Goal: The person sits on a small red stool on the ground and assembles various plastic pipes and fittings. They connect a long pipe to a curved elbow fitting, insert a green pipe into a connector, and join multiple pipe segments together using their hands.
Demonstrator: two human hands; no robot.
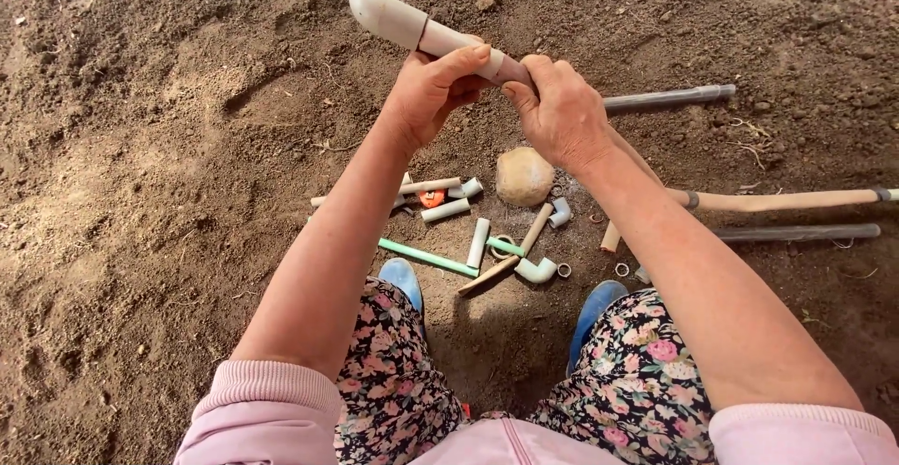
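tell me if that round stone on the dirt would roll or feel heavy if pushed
The stone looks rounded but lumpy, so it would probably wobble rather than roll far. It sits in loose soil, which likely brakes it. Probably heavy for its size.

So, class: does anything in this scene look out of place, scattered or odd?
Yes. Short pipe offcuts, an elbow fitting and small rings lie strewn in loose dirt around a round stone, pointing every way. Both hands, left hand and right hand, grip a white elbow-ended pipe.

Both hands (496, 100) raised, fingers curled shut
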